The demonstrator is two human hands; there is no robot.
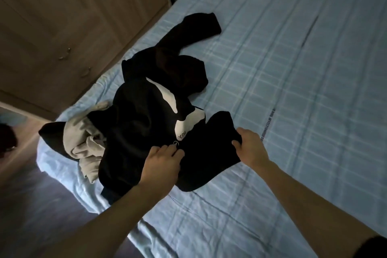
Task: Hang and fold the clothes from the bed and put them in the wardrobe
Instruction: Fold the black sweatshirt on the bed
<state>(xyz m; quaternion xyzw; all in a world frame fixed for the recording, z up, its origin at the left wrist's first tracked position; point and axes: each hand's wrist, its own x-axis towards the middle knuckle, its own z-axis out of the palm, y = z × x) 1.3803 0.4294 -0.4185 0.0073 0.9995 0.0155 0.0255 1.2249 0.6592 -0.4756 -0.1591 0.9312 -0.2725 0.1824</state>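
Note:
A black sweatshirt (146, 111) with white patches lies crumpled near the bed's left corner, one sleeve stretched toward the wardrobe. My left hand (162, 163) rests on its lower front with fingers curled into the cloth beside a small round logo. At the garment's right edge, my right hand (250, 146) pinches a fold of the black fabric. A beige garment (87, 142) is bunched under the sweatshirt's left side, with another black piece (52, 134) poking out beyond it.
The bed (293, 90) has a light blue checked sheet that stretches to the right and far side. A wooden wardrobe (62, 16) with closed doors and small handles stands at upper left. Dark floor (41, 205) runs along the bed's left edge.

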